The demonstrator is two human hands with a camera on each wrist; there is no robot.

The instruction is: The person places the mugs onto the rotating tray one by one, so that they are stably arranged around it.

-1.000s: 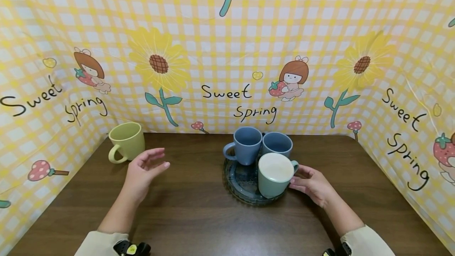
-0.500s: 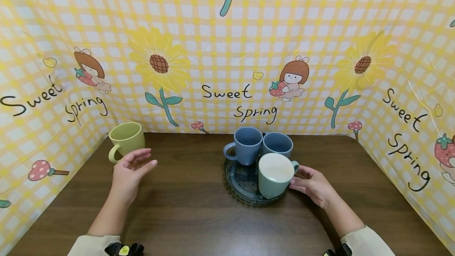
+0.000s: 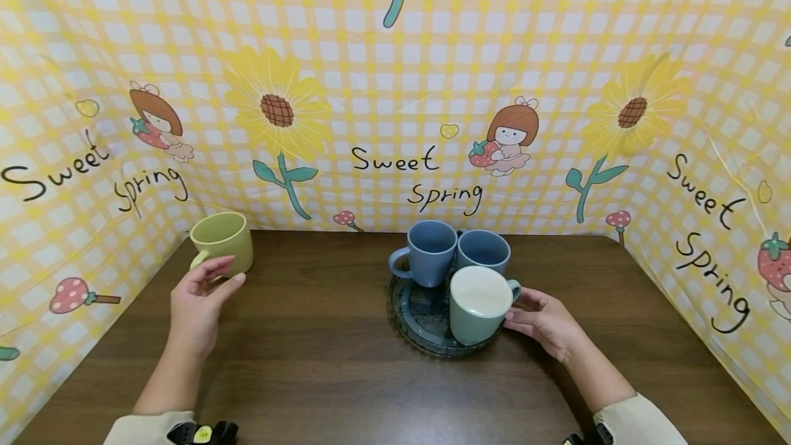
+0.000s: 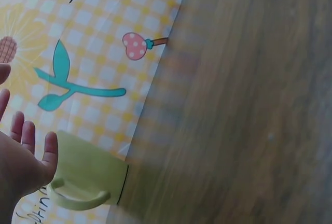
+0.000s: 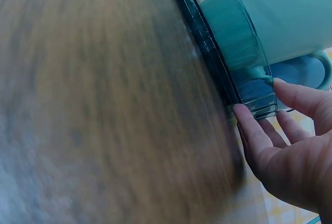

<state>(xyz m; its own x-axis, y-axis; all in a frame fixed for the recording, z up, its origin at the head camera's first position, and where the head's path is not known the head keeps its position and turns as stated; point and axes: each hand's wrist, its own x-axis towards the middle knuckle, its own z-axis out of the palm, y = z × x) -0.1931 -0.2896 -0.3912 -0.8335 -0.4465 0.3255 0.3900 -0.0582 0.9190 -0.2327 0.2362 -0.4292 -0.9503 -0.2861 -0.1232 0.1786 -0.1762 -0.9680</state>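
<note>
A yellow-green mug (image 3: 231, 253) stands upright at the back left of the table. My left hand (image 3: 196, 307) is at its handle side, fingers extended and slightly bent, overlapping it in the head view. The mug's handle (image 4: 80, 202) lies beside that hand in the left wrist view, with no grip visible. A round dark glass tray (image 3: 423, 338) holds a pale green mug (image 3: 476, 314) with a cream interior and a blue mug (image 3: 426, 253). My right hand (image 3: 544, 325) rests by the tray's right rim, near the green mug's handle. Its thumb (image 5: 295, 97) touches the rim area.
Another blue mug (image 3: 485, 249) sits behind the green one; its base is hidden. A brown wooden table (image 3: 321, 376) bears everything. Yellow checked cloth (image 3: 383, 74) walls it in at the back and both sides.
My left hand has moved left, from the right side of the yellow-green mug to its handle side. My right hand, the tray and the mugs have stayed in place.
</note>
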